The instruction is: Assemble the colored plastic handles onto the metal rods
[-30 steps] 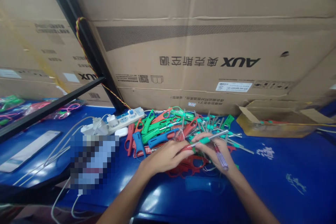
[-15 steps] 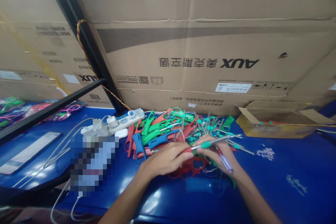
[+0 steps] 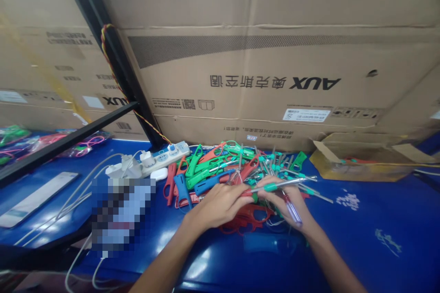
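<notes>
My left hand (image 3: 218, 203) is closed around the red body of a long-nosed lighter. The lighter's metal tube (image 3: 292, 183), with a teal collar, points right and slightly up across my right hand (image 3: 280, 199). A small screwdriver with a clear purple handle (image 3: 293, 210) is gripped in my right hand, its handle slanting down to the right. The right fingertips are close to the lighter, and the screwdriver's tip is hidden. Behind both hands lies a heap of green, red and blue lighter bodies (image 3: 206, 167). Metal tubes with teal collars (image 3: 275, 160) lie at its right.
A white power strip (image 3: 163, 159) with plugs and cables stands left of the heap. Further left lies a phone (image 3: 39, 199). An open carton (image 3: 364, 170) sits at the back right. A large cardboard box (image 3: 275, 55) walls off the back, beside a black post (image 3: 113, 50).
The lighter in my left hand has tilted slightly, and the screwdriver handle has shifted a little left. Both hands keep their hold.
</notes>
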The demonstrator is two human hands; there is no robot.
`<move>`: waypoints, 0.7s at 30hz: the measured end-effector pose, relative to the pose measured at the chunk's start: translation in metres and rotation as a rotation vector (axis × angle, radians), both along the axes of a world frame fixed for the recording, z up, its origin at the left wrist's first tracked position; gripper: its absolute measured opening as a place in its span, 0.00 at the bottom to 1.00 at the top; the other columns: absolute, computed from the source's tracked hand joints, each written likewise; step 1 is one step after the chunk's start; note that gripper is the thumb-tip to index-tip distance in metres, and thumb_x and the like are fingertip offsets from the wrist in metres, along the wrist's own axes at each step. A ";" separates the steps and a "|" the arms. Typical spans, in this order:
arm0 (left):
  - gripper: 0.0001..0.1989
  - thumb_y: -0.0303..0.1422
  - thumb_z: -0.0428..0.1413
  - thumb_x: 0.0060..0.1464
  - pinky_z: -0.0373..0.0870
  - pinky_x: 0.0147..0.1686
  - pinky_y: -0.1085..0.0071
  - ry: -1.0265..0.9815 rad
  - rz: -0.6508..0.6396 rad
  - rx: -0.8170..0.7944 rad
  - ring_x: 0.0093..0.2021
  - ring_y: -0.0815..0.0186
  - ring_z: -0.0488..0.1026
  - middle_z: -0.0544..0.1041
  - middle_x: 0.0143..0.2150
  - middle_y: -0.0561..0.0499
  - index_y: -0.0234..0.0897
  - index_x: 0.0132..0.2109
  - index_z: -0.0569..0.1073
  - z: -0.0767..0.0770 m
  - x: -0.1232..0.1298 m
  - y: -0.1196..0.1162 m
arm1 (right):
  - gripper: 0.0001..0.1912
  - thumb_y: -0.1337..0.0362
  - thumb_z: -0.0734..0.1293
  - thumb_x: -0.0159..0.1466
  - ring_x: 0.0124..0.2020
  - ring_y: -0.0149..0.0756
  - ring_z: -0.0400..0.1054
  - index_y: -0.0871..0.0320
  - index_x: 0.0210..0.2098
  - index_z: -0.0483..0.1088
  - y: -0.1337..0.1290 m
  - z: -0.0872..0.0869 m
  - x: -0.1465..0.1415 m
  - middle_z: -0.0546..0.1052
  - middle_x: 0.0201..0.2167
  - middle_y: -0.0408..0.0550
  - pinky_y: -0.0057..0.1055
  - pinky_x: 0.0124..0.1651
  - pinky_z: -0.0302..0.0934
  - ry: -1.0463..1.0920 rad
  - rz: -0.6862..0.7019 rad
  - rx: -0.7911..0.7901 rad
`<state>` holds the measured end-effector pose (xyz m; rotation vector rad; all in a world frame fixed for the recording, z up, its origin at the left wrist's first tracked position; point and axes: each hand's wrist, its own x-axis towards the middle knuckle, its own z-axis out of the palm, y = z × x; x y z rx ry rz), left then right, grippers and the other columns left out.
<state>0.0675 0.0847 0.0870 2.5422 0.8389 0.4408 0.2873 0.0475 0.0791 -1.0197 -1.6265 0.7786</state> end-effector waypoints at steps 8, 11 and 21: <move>0.19 0.44 0.43 0.74 0.70 0.41 0.66 -0.010 0.009 -0.015 0.43 0.58 0.79 0.82 0.43 0.47 0.40 0.50 0.74 -0.001 -0.002 0.000 | 0.10 0.53 0.73 0.65 0.37 0.41 0.77 0.53 0.34 0.77 0.000 -0.001 0.001 0.81 0.34 0.47 0.38 0.43 0.71 0.003 0.035 0.014; 0.18 0.44 0.43 0.74 0.69 0.41 0.66 -0.008 -0.010 -0.010 0.44 0.58 0.79 0.82 0.44 0.47 0.40 0.51 0.73 0.000 -0.002 0.000 | 0.11 0.54 0.74 0.64 0.35 0.40 0.77 0.53 0.32 0.76 0.000 -0.002 0.001 0.81 0.33 0.46 0.36 0.42 0.70 0.015 0.014 -0.003; 0.19 0.43 0.42 0.74 0.64 0.35 0.68 -0.009 -0.028 -0.009 0.37 0.61 0.77 0.79 0.37 0.51 0.40 0.43 0.72 -0.002 -0.002 0.001 | 0.07 0.56 0.73 0.65 0.39 0.41 0.77 0.52 0.35 0.77 -0.002 -0.002 0.001 0.81 0.35 0.46 0.37 0.46 0.71 0.005 0.018 0.024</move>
